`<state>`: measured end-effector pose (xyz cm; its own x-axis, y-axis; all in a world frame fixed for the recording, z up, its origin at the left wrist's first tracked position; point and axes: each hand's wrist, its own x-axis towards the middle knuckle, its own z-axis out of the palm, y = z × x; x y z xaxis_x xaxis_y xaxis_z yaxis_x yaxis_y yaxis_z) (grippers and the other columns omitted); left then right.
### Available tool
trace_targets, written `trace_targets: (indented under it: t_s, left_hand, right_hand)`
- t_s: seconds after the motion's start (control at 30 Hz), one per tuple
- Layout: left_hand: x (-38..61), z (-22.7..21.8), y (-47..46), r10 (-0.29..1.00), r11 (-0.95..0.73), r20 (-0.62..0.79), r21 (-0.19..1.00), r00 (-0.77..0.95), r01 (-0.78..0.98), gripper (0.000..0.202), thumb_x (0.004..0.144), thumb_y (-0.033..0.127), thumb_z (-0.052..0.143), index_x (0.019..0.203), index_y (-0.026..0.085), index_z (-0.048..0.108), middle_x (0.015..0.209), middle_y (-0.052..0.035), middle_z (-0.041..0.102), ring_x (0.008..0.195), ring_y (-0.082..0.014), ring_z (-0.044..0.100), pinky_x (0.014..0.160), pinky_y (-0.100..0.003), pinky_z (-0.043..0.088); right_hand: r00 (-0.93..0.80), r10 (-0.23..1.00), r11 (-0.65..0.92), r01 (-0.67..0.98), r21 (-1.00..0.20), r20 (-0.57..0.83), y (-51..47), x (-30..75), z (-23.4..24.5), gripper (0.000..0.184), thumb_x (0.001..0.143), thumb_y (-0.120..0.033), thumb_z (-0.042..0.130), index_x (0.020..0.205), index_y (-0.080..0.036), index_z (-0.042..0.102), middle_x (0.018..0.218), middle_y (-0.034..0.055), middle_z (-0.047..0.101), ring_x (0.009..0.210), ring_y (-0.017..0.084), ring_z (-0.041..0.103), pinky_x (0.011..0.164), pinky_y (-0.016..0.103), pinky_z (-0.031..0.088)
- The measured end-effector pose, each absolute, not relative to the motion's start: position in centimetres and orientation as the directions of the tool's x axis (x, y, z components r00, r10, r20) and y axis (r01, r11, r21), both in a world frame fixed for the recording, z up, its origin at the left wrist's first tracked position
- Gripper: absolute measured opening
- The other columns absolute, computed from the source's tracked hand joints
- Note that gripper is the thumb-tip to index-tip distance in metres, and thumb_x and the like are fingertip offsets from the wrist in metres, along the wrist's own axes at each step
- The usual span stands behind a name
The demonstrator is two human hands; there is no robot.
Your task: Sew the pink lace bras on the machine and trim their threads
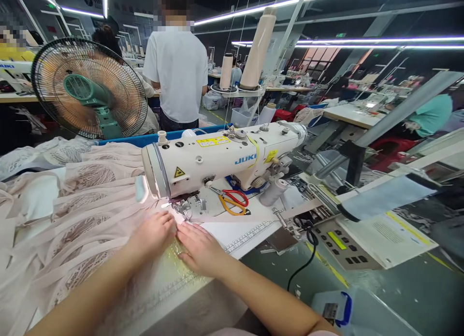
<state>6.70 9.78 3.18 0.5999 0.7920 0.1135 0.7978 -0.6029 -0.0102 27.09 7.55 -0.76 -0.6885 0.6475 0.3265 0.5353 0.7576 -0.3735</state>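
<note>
Pale pink fabric with lace panels (105, 220) spreads over the left side of the sewing table (232, 234) and runs up to the needle area of a white sewing machine (192, 162). Just in front of the presser foot, my left hand (155, 232) has its fingers bent and pressed together on the fabric edge. My right hand (199, 246) lies close beside it, fingers together, gripping the same fabric at its right edge. The fingertips partly cover the piece between them. Snips with red and yellow handles (234, 201) rest on the machine bed, right of the needle.
A grey thread cone (274, 193) stands beside the snips. Tall thread cones (258, 51) rise behind the machine. A large fan (89, 89) is at back left. A control panel (344, 244) and a plastic bin (366, 312) are on the right. A person in a white shirt (177, 70) stands ahead.
</note>
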Motion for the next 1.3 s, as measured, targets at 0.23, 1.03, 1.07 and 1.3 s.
trace_targets:
  t_s: [0.23, 1.03, 1.07, 1.3]
  left_hand:
    - [7.1, 1.6, 6.7, 0.759, -0.632, 0.08, -0.151, 0.647, 0.76, 0.042, 0.089, 0.012, 0.038, 0.128, 0.011, 0.054, 0.136, -0.0146, 0.054, 0.123, -0.0289, 0.052, 0.095, -0.046, 0.045]
    - [5.5, 5.3, 10.0, 0.848, -0.52, 0.068, -0.096, 0.526, 0.849, 0.044, 0.086, 0.012, 0.029, 0.116, 0.017, 0.061, 0.115, -0.0146, 0.065, 0.101, -0.0259, 0.061, 0.084, -0.041, 0.048]
    - [5.7, 6.1, 8.7, 0.874, -0.477, 0.049, -0.103, 0.484, 0.873, 0.042, 0.088, 0.015, 0.028, 0.112, 0.017, 0.062, 0.103, -0.0144, 0.067, 0.089, -0.0254, 0.063, 0.074, -0.038, 0.05]
    - [3.9, 6.9, -1.7, 0.934, -0.124, -0.347, -0.087, 0.087, 0.988, 0.043, 0.09, 0.038, 0.031, 0.121, 0.023, 0.057, 0.076, -0.0076, 0.068, 0.066, -0.0253, 0.067, 0.059, -0.035, 0.049]
  right_hand:
    - [-0.673, 0.651, 0.751, 0.501, -0.431, 0.352, 7.7, 27.5, -0.8, 0.044, 0.087, -0.031, 0.051, 0.126, -0.01, 0.054, 0.137, 0.0124, 0.051, 0.132, 0.023, 0.042, 0.113, 0.038, 0.031]
    - [-0.618, 0.681, 0.723, 0.478, -0.5, 0.394, 8.1, 27.7, -1.1, 0.04, 0.084, -0.029, 0.054, 0.119, -0.011, 0.059, 0.132, 0.0122, 0.056, 0.126, 0.023, 0.048, 0.109, 0.036, 0.038]
    - [-0.611, 0.679, 0.725, 0.469, -0.504, 0.407, 8.2, 27.7, -1.2, 0.04, 0.083, -0.028, 0.054, 0.119, -0.01, 0.059, 0.131, 0.0125, 0.057, 0.126, 0.023, 0.049, 0.108, 0.036, 0.038]
    - [-0.598, 0.669, 0.68, 0.251, -0.689, 0.442, 6.4, 29.0, 0.7, 0.031, 0.088, -0.029, 0.05, 0.113, -0.015, 0.061, 0.119, 0.0106, 0.065, 0.116, 0.018, 0.057, 0.102, 0.033, 0.043]
